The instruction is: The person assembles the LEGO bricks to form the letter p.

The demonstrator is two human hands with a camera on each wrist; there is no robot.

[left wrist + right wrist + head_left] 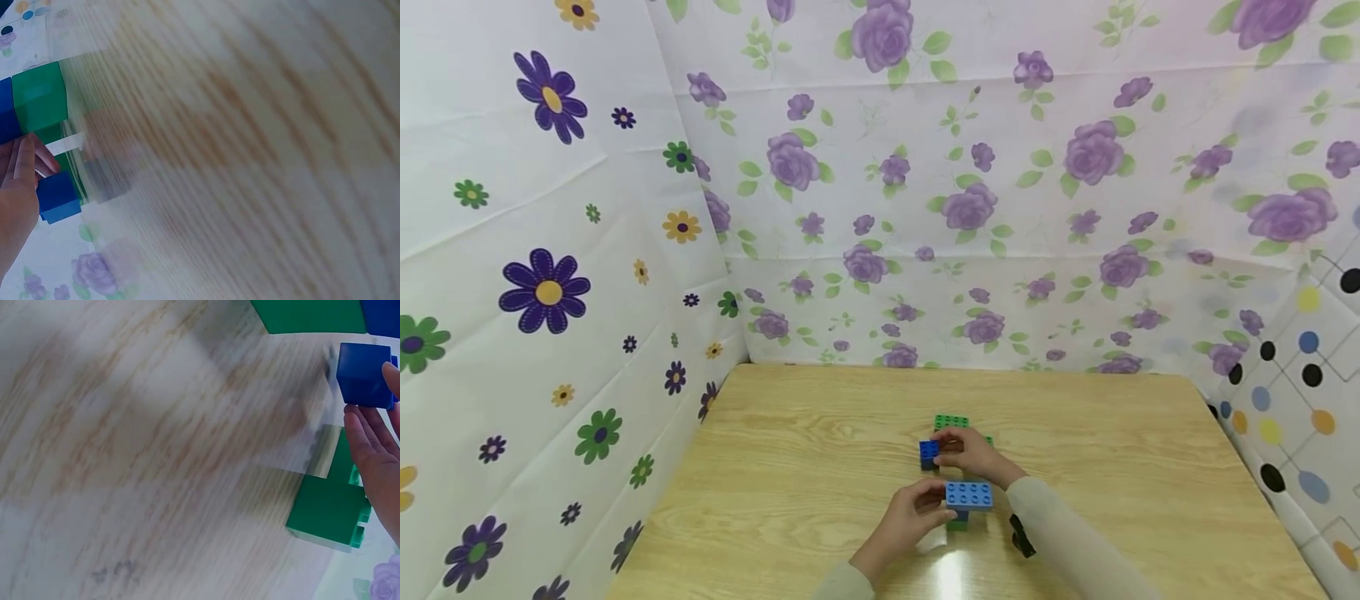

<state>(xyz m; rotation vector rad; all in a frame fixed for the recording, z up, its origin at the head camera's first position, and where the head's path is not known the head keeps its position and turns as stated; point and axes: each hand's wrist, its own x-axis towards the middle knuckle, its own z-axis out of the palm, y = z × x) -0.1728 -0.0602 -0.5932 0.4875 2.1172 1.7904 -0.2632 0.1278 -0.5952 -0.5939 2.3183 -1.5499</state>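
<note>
My left hand (908, 523) grips the left side of a small stack of toy building bricks. A light blue brick (968, 495) with two rows of studs tops it, and a darker blue and a green brick (957, 526) show beneath. Farther back, my right hand (973, 457) pinches a small blue brick (928, 454) between thumb and fingers. The right wrist view shows that blue brick (364, 375) at the fingertips. Green bricks (952, 422) lie just behind the right hand, which partly hides them; in the right wrist view a green brick (328, 509) is beside the hand.
The wooden table (805, 433) bears the bricks. Flower-patterned cloth (865, 267) hangs behind it and at the left, and a dotted cloth (1307, 375) at the right. A small black object (1021, 537) shows beside the right sleeve.
</note>
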